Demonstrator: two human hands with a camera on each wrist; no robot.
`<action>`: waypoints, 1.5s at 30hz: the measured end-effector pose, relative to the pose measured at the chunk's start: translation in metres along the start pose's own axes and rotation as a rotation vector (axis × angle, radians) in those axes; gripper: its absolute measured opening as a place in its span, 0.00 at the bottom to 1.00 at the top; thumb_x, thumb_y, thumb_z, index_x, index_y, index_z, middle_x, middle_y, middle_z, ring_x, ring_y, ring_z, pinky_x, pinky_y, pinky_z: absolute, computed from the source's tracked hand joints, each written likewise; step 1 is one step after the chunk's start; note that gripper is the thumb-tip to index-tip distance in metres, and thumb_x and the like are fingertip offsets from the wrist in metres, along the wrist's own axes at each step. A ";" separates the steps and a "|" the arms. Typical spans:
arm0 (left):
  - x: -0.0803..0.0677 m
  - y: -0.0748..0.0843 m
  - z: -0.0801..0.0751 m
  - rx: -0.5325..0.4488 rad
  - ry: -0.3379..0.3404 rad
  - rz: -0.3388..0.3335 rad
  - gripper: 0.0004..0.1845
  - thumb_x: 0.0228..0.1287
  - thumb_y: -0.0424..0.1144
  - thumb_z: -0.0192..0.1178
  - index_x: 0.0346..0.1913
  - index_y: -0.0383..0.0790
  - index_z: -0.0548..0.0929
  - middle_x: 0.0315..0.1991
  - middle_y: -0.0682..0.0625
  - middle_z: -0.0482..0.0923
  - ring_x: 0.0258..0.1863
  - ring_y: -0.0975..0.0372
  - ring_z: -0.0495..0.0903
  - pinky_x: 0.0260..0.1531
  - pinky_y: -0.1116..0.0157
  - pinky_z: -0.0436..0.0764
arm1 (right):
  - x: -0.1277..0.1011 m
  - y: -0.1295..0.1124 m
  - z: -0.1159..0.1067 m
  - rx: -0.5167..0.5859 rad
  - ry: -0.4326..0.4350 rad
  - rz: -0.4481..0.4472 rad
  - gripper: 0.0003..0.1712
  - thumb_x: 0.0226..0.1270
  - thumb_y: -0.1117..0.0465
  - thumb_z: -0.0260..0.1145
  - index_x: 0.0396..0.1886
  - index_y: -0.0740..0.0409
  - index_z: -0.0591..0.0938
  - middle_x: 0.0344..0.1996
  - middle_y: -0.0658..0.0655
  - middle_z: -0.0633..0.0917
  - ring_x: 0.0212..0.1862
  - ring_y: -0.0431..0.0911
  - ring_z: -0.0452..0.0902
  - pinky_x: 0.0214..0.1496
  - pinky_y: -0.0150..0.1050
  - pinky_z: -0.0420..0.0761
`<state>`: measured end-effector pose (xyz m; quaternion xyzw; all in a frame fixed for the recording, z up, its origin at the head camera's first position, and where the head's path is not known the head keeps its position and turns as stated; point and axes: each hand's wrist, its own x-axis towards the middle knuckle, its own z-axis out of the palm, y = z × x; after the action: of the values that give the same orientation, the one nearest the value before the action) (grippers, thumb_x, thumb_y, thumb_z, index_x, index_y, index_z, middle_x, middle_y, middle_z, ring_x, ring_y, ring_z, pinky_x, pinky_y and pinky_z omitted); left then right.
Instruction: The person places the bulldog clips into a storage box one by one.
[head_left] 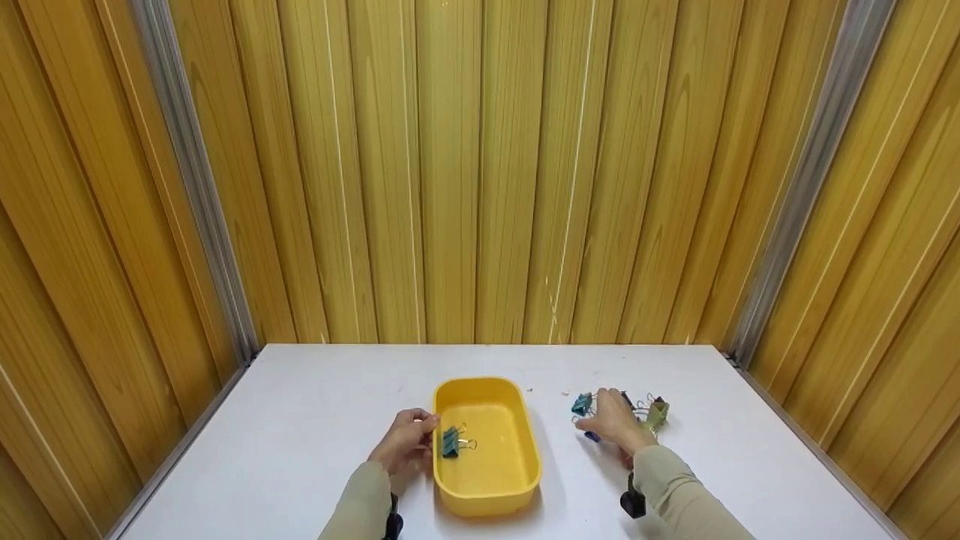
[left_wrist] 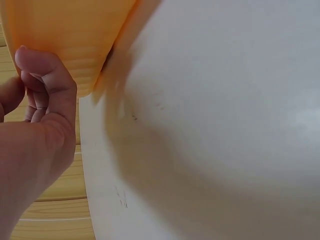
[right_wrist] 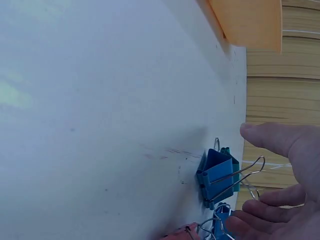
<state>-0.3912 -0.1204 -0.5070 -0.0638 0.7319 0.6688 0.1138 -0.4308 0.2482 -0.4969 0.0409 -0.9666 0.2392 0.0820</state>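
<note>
Head view, from the near edge outward: two sleeved forearms come in from below onto the white worktop [head_left: 315,420]. The left hand [head_left: 401,444] rests against the left wall of the yellow tray [head_left: 525,480], its fingers curled round the rim; the left wrist view shows the thumb and curled fingers against the orange-yellow wall where it meets the worktop. Inside the tray, near that left wall and just beside the left fingertips, lies a teal binder clip [head_left: 451,442] with its wire handles pointing right. Whether the fingers touch this clip cannot be told.

To the right of the tray, well apart from it, the right hand [head_left: 616,421] lies palm down over a small heap of binder clips. In the right wrist view its fingers [right_wrist: 280,140] are spread and only loosely bent, holding nothing, hovering just beside a blue binder clip [right_wrist: 218,176] that stands on the worktop with its silver wire handles towards the palm. A further blue clip and a reddish one peep in at the lower edge of that view. In the head view an olive-green clip [head_left: 658,412] lies just right of the hand.

Beyond the worktop rise yellow wood-grain panel walls [head_left: 480,172].
</note>
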 end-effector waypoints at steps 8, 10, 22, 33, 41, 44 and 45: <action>0.000 0.000 0.003 0.019 -0.024 0.026 0.13 0.71 0.43 0.54 0.45 0.35 0.72 0.30 0.49 0.75 0.26 0.62 0.75 0.23 0.71 0.76 | -0.004 0.013 0.006 0.064 -0.018 0.024 0.40 0.45 0.65 0.78 0.54 0.75 0.66 0.42 0.72 0.81 0.47 0.61 0.80 0.52 0.56 0.78; 0.001 -0.001 0.004 0.018 -0.031 0.041 0.12 0.71 0.43 0.54 0.44 0.36 0.72 0.28 0.49 0.75 0.24 0.63 0.74 0.22 0.71 0.76 | -0.006 0.015 0.007 0.064 -0.029 0.016 0.40 0.46 0.66 0.77 0.56 0.75 0.67 0.46 0.73 0.80 0.50 0.63 0.79 0.54 0.57 0.77; 0.001 0.001 0.004 0.021 0.013 -0.010 0.13 0.71 0.43 0.55 0.46 0.36 0.72 0.31 0.48 0.75 0.28 0.61 0.75 0.25 0.69 0.77 | -0.009 0.013 0.000 0.068 -0.031 -0.003 0.39 0.46 0.67 0.77 0.57 0.75 0.69 0.49 0.74 0.79 0.52 0.62 0.77 0.57 0.57 0.75; 0.002 0.000 0.000 0.024 0.003 -0.005 0.11 0.71 0.42 0.53 0.45 0.36 0.72 0.29 0.49 0.74 0.27 0.62 0.74 0.24 0.70 0.76 | -0.003 -0.007 -0.016 0.104 -0.053 0.012 0.39 0.52 0.64 0.75 0.61 0.73 0.67 0.52 0.73 0.78 0.53 0.60 0.77 0.58 0.56 0.75; 0.002 0.000 0.000 0.010 -0.009 0.013 0.10 0.71 0.41 0.54 0.44 0.36 0.72 0.28 0.50 0.73 0.25 0.63 0.74 0.24 0.69 0.75 | 0.001 -0.020 -0.024 0.094 -0.017 -0.021 0.40 0.50 0.63 0.76 0.60 0.74 0.69 0.48 0.71 0.81 0.50 0.59 0.79 0.54 0.53 0.77; 0.003 0.000 0.000 0.009 -0.011 0.026 0.10 0.71 0.40 0.54 0.42 0.35 0.72 0.25 0.51 0.72 0.23 0.64 0.73 0.23 0.70 0.75 | 0.002 -0.024 -0.026 0.075 0.008 -0.044 0.40 0.48 0.62 0.77 0.59 0.74 0.70 0.42 0.68 0.83 0.44 0.54 0.79 0.51 0.52 0.78; 0.003 0.000 0.000 0.010 -0.011 0.028 0.10 0.71 0.40 0.54 0.41 0.35 0.72 0.25 0.51 0.72 0.23 0.64 0.73 0.23 0.70 0.76 | 0.003 -0.026 -0.027 0.079 0.013 -0.047 0.40 0.48 0.62 0.77 0.58 0.73 0.70 0.40 0.66 0.83 0.43 0.53 0.79 0.50 0.51 0.78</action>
<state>-0.3937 -0.1204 -0.5080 -0.0494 0.7355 0.6670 0.1086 -0.4270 0.2379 -0.4614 0.0651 -0.9547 0.2754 0.0923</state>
